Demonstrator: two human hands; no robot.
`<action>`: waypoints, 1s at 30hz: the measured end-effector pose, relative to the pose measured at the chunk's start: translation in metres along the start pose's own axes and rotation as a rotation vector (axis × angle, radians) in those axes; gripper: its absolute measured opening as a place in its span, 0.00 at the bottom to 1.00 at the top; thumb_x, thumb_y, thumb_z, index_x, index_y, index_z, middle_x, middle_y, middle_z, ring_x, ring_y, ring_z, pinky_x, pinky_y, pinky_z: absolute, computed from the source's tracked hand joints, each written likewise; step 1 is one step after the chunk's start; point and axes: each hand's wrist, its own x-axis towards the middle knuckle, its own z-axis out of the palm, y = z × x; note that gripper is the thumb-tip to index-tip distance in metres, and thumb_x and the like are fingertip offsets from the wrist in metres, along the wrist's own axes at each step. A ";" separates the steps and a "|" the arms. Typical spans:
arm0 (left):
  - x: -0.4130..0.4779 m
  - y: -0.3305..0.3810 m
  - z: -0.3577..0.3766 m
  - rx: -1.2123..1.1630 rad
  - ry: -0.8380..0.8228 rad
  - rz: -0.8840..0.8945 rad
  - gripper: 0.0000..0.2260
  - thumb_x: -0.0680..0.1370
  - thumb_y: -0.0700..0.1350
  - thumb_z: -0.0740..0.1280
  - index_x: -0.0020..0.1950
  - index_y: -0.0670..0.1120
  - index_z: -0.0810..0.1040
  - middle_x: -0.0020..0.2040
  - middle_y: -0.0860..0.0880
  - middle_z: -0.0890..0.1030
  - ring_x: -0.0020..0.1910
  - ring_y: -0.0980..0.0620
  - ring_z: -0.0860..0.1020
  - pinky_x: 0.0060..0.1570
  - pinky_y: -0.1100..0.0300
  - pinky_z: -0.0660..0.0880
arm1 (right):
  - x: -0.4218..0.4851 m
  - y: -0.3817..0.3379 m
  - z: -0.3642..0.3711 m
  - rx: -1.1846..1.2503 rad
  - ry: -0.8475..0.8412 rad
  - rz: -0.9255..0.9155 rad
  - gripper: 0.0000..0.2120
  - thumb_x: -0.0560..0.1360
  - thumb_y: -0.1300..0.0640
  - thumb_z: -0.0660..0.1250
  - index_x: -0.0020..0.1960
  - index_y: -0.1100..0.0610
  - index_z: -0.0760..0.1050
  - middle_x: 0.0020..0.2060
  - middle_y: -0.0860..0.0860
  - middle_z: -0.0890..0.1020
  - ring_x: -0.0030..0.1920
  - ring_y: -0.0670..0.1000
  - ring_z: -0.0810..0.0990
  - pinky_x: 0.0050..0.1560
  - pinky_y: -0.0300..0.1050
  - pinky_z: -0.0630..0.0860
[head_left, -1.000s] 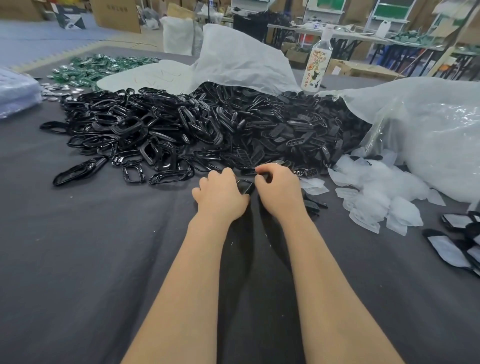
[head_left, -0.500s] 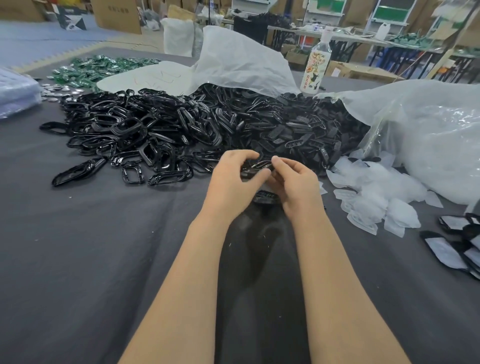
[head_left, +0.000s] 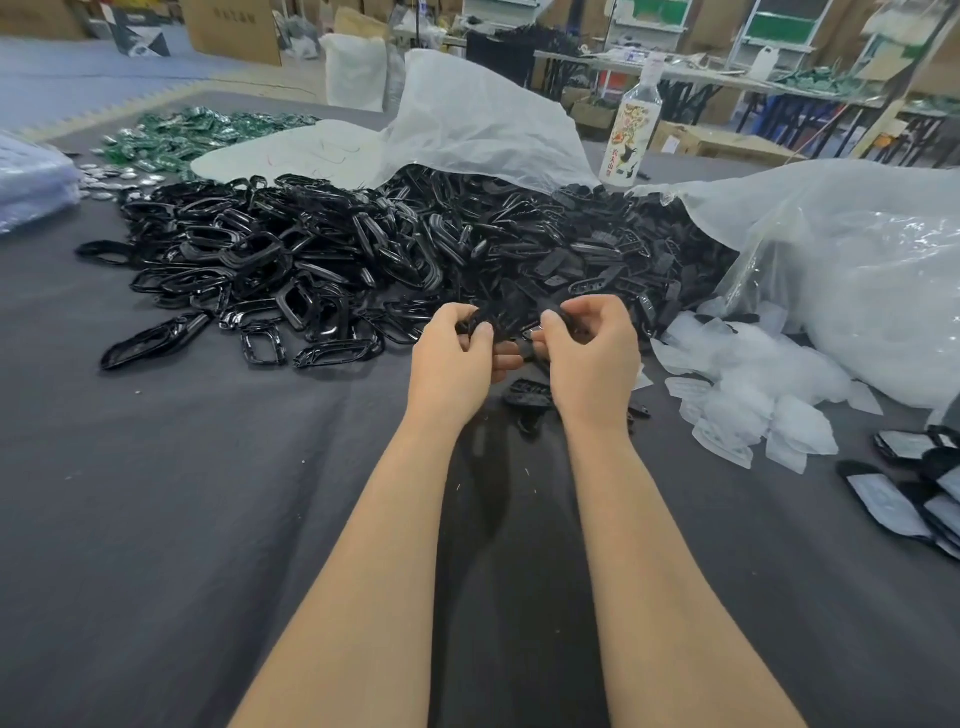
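With the left hand (head_left: 447, 364) and right hand (head_left: 595, 364) each pinching a black plastic part (head_left: 470, 323), the pieces probably want squaring up before pressing together

Hidden in my grip
My left hand (head_left: 449, 364) and right hand (head_left: 592, 358) cover most of the black part (head_left: 475, 318); I can't tell if it's 1 piece or 2.

Glossy black plastic frames (head_left: 270, 260) lie on matt grey cloth (head_left: 182, 493) beside crinkled translucent plastic bags (head_left: 857, 260).
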 end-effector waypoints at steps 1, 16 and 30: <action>0.000 0.000 0.000 0.007 -0.001 0.001 0.07 0.83 0.39 0.57 0.59 0.46 0.70 0.38 0.50 0.82 0.34 0.58 0.83 0.38 0.65 0.80 | -0.001 -0.001 0.001 -0.027 0.000 -0.038 0.07 0.75 0.64 0.67 0.45 0.54 0.72 0.37 0.47 0.80 0.36 0.44 0.83 0.47 0.49 0.80; 0.001 0.003 0.004 0.096 -0.033 0.014 0.11 0.82 0.43 0.60 0.62 0.43 0.75 0.53 0.47 0.81 0.53 0.51 0.80 0.57 0.57 0.77 | -0.009 -0.003 0.008 -0.203 -0.143 -0.287 0.06 0.76 0.62 0.66 0.50 0.62 0.81 0.46 0.54 0.82 0.45 0.46 0.77 0.50 0.35 0.73; -0.002 0.005 0.000 -0.129 -0.033 -0.067 0.08 0.80 0.37 0.60 0.46 0.45 0.77 0.39 0.49 0.85 0.37 0.57 0.84 0.36 0.66 0.79 | 0.005 0.000 0.002 0.331 -0.204 0.320 0.04 0.77 0.62 0.66 0.50 0.55 0.76 0.44 0.53 0.81 0.41 0.49 0.81 0.42 0.41 0.79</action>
